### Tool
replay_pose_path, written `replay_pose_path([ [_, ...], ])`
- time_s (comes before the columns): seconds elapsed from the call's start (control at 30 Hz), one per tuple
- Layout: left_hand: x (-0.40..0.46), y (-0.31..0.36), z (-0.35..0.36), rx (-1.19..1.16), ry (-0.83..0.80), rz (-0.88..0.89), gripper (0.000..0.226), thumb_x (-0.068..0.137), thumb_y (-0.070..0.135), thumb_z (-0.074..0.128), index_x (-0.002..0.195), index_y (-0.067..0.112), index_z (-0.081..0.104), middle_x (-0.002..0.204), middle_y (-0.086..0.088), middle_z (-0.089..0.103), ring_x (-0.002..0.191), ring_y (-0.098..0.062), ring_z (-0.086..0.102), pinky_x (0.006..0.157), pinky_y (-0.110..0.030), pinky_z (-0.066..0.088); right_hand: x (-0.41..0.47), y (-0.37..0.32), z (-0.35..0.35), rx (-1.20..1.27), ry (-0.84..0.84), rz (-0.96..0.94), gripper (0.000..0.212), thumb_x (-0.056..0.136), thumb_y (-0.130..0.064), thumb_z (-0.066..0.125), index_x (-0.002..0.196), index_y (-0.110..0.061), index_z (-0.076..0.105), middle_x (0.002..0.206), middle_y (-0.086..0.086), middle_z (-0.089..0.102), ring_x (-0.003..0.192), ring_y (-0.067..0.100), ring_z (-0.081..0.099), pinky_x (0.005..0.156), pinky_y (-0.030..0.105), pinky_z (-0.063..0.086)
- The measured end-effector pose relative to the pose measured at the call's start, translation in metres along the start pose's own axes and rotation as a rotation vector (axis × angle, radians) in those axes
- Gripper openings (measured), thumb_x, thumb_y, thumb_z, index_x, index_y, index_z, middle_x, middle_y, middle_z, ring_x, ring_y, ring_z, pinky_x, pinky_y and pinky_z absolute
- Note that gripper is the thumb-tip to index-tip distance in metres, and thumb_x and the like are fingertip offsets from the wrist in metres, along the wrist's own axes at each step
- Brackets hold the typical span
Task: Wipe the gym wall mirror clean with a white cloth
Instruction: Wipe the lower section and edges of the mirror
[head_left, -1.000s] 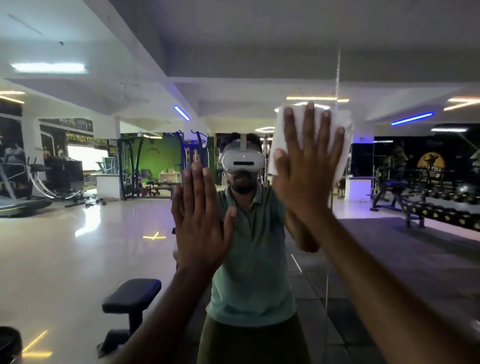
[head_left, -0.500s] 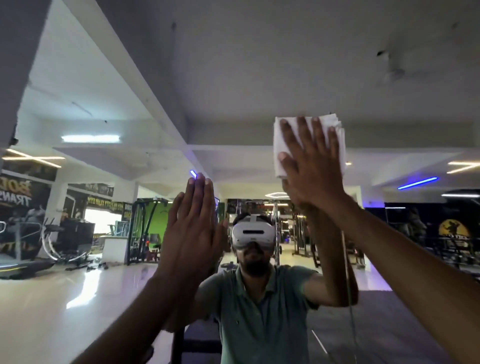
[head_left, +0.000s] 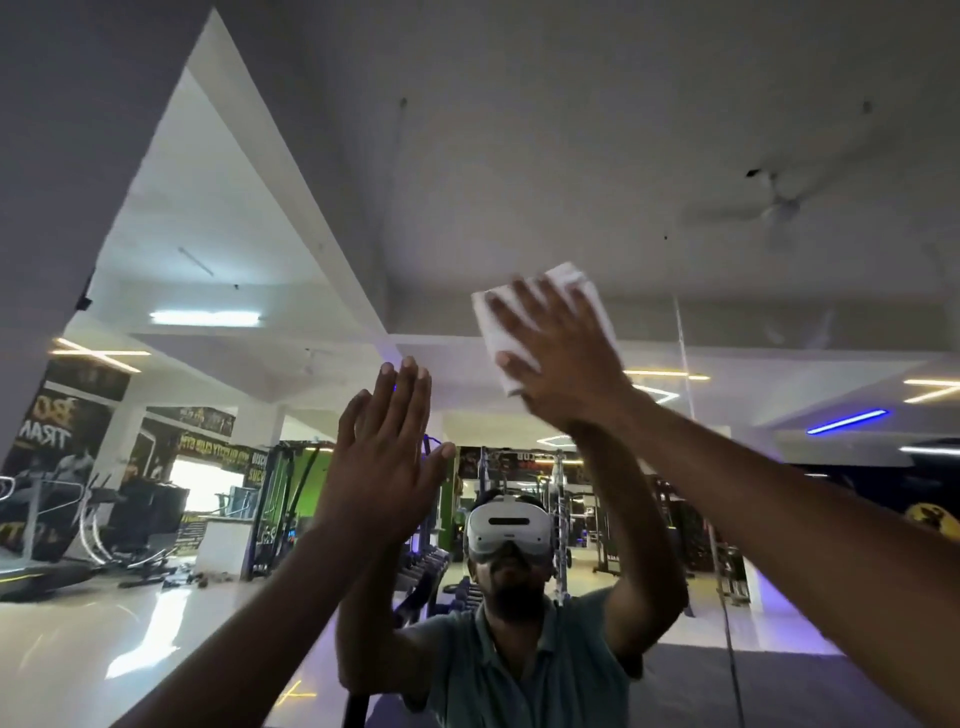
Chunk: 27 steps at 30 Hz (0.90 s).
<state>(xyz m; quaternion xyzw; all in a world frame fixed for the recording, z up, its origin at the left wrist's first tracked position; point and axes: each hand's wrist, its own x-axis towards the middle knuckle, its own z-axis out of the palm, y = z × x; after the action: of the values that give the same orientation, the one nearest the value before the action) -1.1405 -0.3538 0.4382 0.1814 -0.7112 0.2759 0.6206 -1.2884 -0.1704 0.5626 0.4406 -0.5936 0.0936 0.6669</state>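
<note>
The wall mirror (head_left: 519, 156) fills the view and reflects the gym and a person in a green shirt with a white headset. My right hand (head_left: 566, 358) presses a folded white cloth (head_left: 493, 332) flat against the glass high up, fingers spread and straight, tilted to the left. My left hand (head_left: 382, 462) lies flat on the mirror lower and to the left, fingers straight and together, holding nothing. Most of the cloth is hidden under my right hand.
A vertical seam in the mirror (head_left: 691, 395) runs just right of my right arm. The reflection shows treadmills (head_left: 47, 551) at left, weight racks (head_left: 561, 493) in the middle and a ceiling fan (head_left: 779, 208) above.
My view has tilted further upward. My right hand with the cloth has tilted to the left on the glass. My left hand stays flat on the mirror.
</note>
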Motion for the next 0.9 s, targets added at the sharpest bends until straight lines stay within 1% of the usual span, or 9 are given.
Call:
replay_pose_path([
  [0.1, -0.004, -0.002, 0.006, -0.016, 0.031, 0.023, 0.075, 0.108, 0.056, 0.022, 0.168, 0.013, 0.012, 0.177, -0.006, 0.003, 0.164, -0.023, 0.0, 0.13, -0.042, 0.005, 0.012, 0.037, -0.003, -0.013, 0.021, 0.243, 0.086, 0.095, -0.064, 0.008, 0.17, -0.022, 0.013, 0.177, 0.009, 0.011, 0.163, 0.035, 0.011, 0.129, 0.054, 0.001],
  [0.2, -0.005, -0.002, 0.011, -0.033, 0.079, -0.002, 0.075, 0.108, 0.056, 0.023, 0.168, 0.012, 0.016, 0.176, -0.007, 0.007, 0.164, -0.023, 0.004, 0.13, -0.045, 0.009, 0.036, 0.008, 0.001, 0.033, 0.079, 0.399, 0.088, 0.094, -0.062, 0.007, 0.17, -0.019, 0.014, 0.177, 0.008, 0.011, 0.163, 0.037, 0.008, 0.129, 0.057, 0.0],
  [0.27, -0.004, -0.002, 0.013, -0.045, 0.101, -0.004, 0.075, 0.107, 0.055, 0.024, 0.168, 0.012, 0.019, 0.176, -0.007, 0.011, 0.163, -0.023, 0.007, 0.13, -0.044, 0.012, 0.053, -0.036, 0.003, 0.053, 0.055, 0.306, 0.081, 0.097, -0.06, 0.007, 0.17, -0.025, 0.011, 0.178, 0.006, 0.008, 0.163, 0.036, 0.004, 0.13, 0.055, -0.003],
  [0.4, -0.004, -0.007, 0.017, -0.057, 0.111, 0.017, 0.075, 0.108, 0.055, 0.022, 0.167, 0.011, 0.02, 0.175, -0.008, 0.013, 0.164, -0.022, 0.006, 0.131, -0.042, 0.009, 0.072, -0.109, 0.001, 0.103, -0.003, 0.064, 0.062, 0.111, -0.05, 0.022, 0.169, -0.032, 0.008, 0.178, 0.0, 0.003, 0.164, 0.028, -0.003, 0.13, 0.055, -0.007],
  [0.53, -0.007, -0.011, 0.018, -0.078, 0.118, 0.038, 0.074, 0.107, 0.052, 0.029, 0.168, 0.013, 0.016, 0.176, -0.006, 0.009, 0.164, -0.021, 0.004, 0.131, -0.042, 0.008, 0.059, -0.059, 0.002, 0.03, -0.018, -0.034, 0.07, 0.103, -0.052, 0.011, 0.169, -0.031, 0.013, 0.177, 0.005, 0.013, 0.163, 0.031, 0.012, 0.13, 0.054, 0.003],
  [0.63, -0.009, -0.013, 0.018, -0.078, 0.118, 0.052, 0.073, 0.107, 0.051, 0.031, 0.168, 0.013, 0.014, 0.176, -0.006, 0.007, 0.164, -0.02, 0.002, 0.132, -0.041, 0.008, 0.022, 0.018, 0.004, -0.004, -0.004, 0.105, 0.077, 0.099, -0.057, 0.01, 0.169, -0.027, 0.017, 0.175, 0.01, 0.02, 0.16, 0.037, 0.021, 0.126, 0.056, 0.012],
  [0.73, -0.01, -0.011, 0.016, -0.068, 0.115, 0.032, 0.073, 0.108, 0.052, 0.028, 0.169, 0.014, 0.013, 0.177, -0.005, 0.006, 0.164, -0.019, 0.001, 0.132, -0.042, 0.008, -0.025, 0.056, 0.003, 0.001, 0.052, 0.268, 0.073, 0.103, -0.056, 0.013, 0.169, -0.025, 0.018, 0.175, 0.01, 0.019, 0.161, 0.037, 0.018, 0.128, 0.058, 0.012],
  [0.83, -0.011, -0.007, 0.015, -0.064, 0.107, 0.019, 0.073, 0.107, 0.05, 0.029, 0.168, 0.013, 0.013, 0.177, -0.006, 0.005, 0.164, -0.021, 0.001, 0.131, -0.043, 0.008, -0.04, 0.033, 0.012, 0.017, 0.107, 0.499, 0.075, 0.1, -0.055, 0.013, 0.169, -0.026, 0.018, 0.176, 0.009, 0.018, 0.162, 0.038, 0.015, 0.129, 0.058, 0.004],
  [0.9, -0.011, -0.005, 0.015, -0.062, 0.102, 0.018, 0.073, 0.107, 0.049, 0.028, 0.168, 0.011, 0.013, 0.177, -0.007, 0.005, 0.164, -0.023, 0.001, 0.131, -0.044, 0.007, -0.041, -0.004, 0.015, 0.026, 0.101, 0.487, 0.076, 0.099, -0.054, 0.014, 0.17, -0.027, 0.014, 0.176, 0.009, 0.015, 0.162, 0.038, 0.011, 0.129, 0.058, 0.001],
])
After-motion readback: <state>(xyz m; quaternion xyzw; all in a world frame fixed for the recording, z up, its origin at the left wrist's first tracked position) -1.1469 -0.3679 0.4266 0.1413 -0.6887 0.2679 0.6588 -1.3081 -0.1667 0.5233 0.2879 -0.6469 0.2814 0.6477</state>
